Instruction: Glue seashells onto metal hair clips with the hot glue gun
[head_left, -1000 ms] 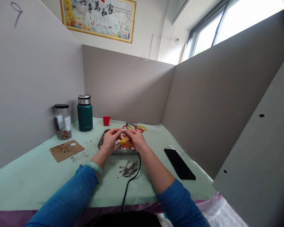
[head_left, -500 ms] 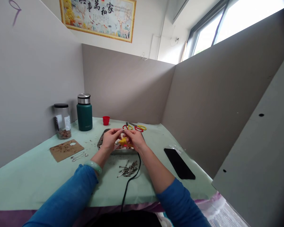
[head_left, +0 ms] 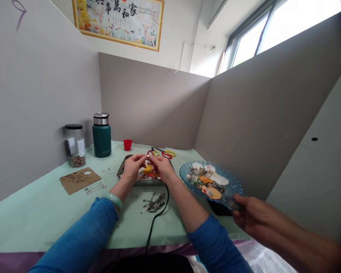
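While over the tray (head_left: pixel 149 182), hands (head_left: pixel 163 167) together on a tiny piece (head_left: pixel 148 156), plate rim (head_left: pixel 183 178) rightward.

Both bare forearms reach forward from pushed-up blue sleeves, angling inward so the hands nearly meet. The left hand (head_left: pixel 133 167) has its palm side turned inward, thumb and index finger pinched at the tips, a pale green bangle (head_left: pixel 113 200) round the wrist. And the right hand (head_left: pixel 162 168) mirrors it, fingertips pinched right up against the left's, its lower fingers curled in, back of the hand up.
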`<action>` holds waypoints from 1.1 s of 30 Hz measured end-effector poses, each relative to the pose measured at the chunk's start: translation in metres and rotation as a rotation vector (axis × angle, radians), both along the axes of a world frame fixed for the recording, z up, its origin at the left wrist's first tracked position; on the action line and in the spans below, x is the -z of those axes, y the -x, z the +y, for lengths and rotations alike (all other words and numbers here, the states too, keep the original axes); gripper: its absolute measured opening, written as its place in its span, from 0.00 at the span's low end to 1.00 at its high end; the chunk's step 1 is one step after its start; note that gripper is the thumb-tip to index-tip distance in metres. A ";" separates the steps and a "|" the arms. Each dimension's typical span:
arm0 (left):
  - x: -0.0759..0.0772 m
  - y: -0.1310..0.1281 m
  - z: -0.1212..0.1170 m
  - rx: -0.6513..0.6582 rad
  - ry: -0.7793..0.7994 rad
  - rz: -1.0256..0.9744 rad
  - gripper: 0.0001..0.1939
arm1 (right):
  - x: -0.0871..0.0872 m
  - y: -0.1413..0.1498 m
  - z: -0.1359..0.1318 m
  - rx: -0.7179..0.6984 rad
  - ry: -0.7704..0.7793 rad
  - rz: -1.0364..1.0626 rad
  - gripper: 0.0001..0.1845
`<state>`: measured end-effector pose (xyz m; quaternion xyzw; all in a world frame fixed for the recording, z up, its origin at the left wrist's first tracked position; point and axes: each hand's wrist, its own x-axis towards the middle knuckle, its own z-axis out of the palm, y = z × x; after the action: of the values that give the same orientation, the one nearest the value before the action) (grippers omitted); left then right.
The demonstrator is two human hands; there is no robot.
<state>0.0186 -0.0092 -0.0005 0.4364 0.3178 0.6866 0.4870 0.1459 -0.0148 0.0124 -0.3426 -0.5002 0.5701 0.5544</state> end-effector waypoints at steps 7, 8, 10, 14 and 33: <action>0.001 0.000 0.002 -0.017 0.017 -0.021 0.24 | 0.001 0.002 0.001 -0.032 0.001 0.016 0.20; 0.001 0.000 0.002 -0.017 0.020 -0.023 0.24 | 0.001 0.002 0.000 -0.032 0.006 0.019 0.19; 0.001 0.000 0.001 -0.016 0.025 -0.026 0.24 | -0.001 0.003 -0.001 -0.029 0.020 0.023 0.19; 0.000 0.000 0.000 -0.014 0.030 -0.026 0.24 | -0.002 0.003 -0.002 -0.030 0.041 0.019 0.18; -0.001 -0.001 -0.002 -0.024 0.025 -0.026 0.23 | 0.001 0.002 -0.001 -0.008 0.000 -0.003 0.17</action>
<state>0.0192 -0.0111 0.0010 0.4176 0.3252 0.6940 0.4880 0.1441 -0.0155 0.0113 -0.3413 -0.5026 0.5719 0.5512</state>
